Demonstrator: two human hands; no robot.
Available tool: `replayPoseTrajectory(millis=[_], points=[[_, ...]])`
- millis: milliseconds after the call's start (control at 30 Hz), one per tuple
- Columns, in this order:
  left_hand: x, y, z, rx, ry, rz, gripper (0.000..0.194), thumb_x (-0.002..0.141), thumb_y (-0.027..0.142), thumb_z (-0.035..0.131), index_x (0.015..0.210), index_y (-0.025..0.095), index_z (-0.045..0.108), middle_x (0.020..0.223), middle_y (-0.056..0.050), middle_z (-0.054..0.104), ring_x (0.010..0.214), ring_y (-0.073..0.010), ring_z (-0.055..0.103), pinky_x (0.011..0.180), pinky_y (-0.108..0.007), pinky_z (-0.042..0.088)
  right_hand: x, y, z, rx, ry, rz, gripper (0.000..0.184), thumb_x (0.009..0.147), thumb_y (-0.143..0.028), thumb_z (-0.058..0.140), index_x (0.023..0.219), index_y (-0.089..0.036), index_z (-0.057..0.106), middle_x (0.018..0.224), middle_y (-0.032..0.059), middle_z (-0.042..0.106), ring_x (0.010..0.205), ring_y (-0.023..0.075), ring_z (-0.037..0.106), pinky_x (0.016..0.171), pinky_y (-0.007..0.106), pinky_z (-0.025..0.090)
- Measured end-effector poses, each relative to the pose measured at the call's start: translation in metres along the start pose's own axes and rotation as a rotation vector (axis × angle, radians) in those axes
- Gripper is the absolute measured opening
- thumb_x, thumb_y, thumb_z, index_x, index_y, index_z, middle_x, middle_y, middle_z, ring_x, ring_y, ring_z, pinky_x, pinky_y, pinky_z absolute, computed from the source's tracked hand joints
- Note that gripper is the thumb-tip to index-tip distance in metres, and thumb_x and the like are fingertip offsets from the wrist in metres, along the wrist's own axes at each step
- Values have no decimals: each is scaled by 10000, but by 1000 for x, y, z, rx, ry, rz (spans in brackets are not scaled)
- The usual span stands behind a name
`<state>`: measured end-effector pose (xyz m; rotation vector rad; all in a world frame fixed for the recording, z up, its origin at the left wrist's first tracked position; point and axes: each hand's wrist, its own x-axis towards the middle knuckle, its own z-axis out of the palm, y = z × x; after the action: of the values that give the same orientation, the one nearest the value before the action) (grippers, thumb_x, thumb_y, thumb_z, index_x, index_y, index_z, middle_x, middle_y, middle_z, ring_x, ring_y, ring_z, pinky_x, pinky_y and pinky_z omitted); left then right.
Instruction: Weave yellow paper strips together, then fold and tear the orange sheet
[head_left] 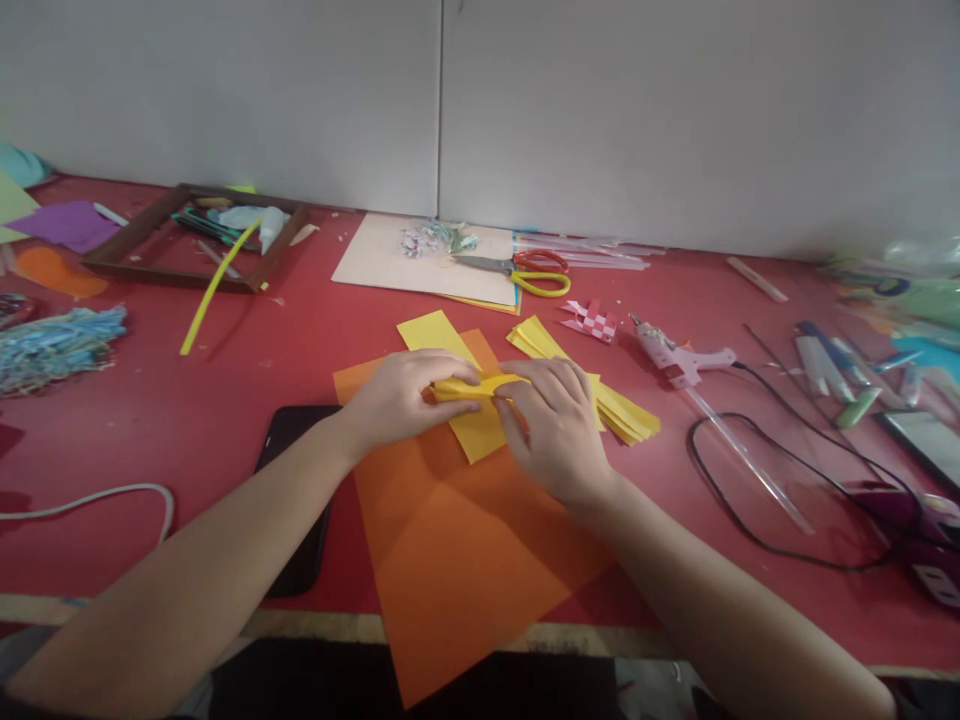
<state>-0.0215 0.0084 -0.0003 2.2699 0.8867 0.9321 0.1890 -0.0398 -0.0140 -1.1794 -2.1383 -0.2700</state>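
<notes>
A folded strip of yellow paper (486,385) is stretched between my two hands, pinched at both ends. My left hand (416,392) grips its left end between thumb and fingers. At the other end, my right hand (553,415) presses it with thumb and fingertips. Beneath lie a flat yellow paper piece (474,440) and a large orange sheet (480,560), which hangs over the table's front edge. Beyond my right hand is a pleated bundle of yellow paper (628,412), partly hidden by that hand.
A pink glue gun (679,355) with a black cord lies right. Scissors (540,275) rest at the back by a cream sheet (390,260). Back left is a brown wooden frame (176,278) holding tools. A black phone (300,560) lies under my left forearm; markers (832,365) lie far right.
</notes>
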Motion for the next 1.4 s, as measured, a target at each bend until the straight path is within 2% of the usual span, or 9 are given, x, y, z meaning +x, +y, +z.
replayPoseTrajectory(millis=[233, 367, 500, 633, 767, 900, 1200, 1300, 1400], points=[[-1, 4, 2, -40, 87, -207, 233, 868, 432, 670, 885, 225, 775, 958, -44, 790, 899, -205, 724, 776, -275, 547, 1, -5, -3, -11, 103, 35, 214, 876, -145, 613, 1074, -225, 623, 1208, 131, 641, 1112, 307, 570, 927, 478, 448], [1, 3, 3, -206, 290, -373, 245, 800, 418, 740, 888, 191, 766, 936, -68, 781, 851, -205, 710, 740, -285, 553, 0, -10, -6, 121, 248, -52, 297, 843, -104, 649, 1102, -236, 590, 955, 66, 678, 867, 223, 630, 791, 396, 495], [5, 0, 3, -470, 389, -436, 307, 714, 407, 822, 865, 158, 722, 879, -61, 761, 738, -165, 685, 688, -277, 560, -3, -14, -3, 379, 152, 63, 201, 867, -171, 654, 1049, -221, 583, 845, 33, 669, 740, 172, 621, 650, 315, 514], [5, 0, 4, -637, 292, -425, 365, 679, 384, 856, 896, 154, 674, 873, -40, 735, 692, -137, 674, 657, -263, 570, -2, -13, 5, 728, -35, 522, 256, 844, -398, 704, 994, -213, 610, 875, 39, 682, 688, 151, 620, 632, 305, 527], [3, 2, 6, -716, 108, -458, 568, 722, 349, 840, 1193, 190, 565, 952, -57, 750, 807, -164, 721, 719, -262, 578, 4, -11, 12, 1157, -84, 832, 284, 785, -473, 750, 891, -221, 674, 778, 18, 691, 640, 140, 602, 612, 287, 514], [2, 1, 7, -694, 46, -496, 696, 709, 342, 855, 1299, 205, 511, 989, -75, 753, 817, -167, 724, 742, -268, 576, 6, -9, 15, 1278, 4, 943, 232, 722, -413, 817, 792, -223, 703, 690, -11, 663, 611, 131, 581, 607, 283, 504], [1, 2, 11, -585, 48, -477, 578, 707, 466, 828, 1197, 186, 702, 1232, -117, 707, 908, -227, 725, 808, -349, 615, 8, -12, 14, 1437, 31, 1113, 262, 662, -394, 854, 792, -188, 758, 773, 50, 762, 690, 190, 715, 682, 332, 600], [1, 4, 13, -613, 49, -483, 635, 689, 426, 850, 1251, 188, 674, 1235, -121, 707, 1017, -255, 715, 869, -363, 609, 9, -10, 15, 1476, 33, 1130, 272, 672, -417, 849, 756, -177, 755, 721, 53, 762, 685, 190, 731, 736, 337, 605], [1, 4, 13, -596, 48, -503, 576, 704, 405, 844, 1215, 185, 691, 1146, -111, 735, 901, -227, 737, 784, -334, 621, 9, -9, 15, 1500, 40, 1112, 258, 684, -415, 848, 750, -183, 757, 712, 49, 765, 692, 185, 739, 758, 330, 606]])
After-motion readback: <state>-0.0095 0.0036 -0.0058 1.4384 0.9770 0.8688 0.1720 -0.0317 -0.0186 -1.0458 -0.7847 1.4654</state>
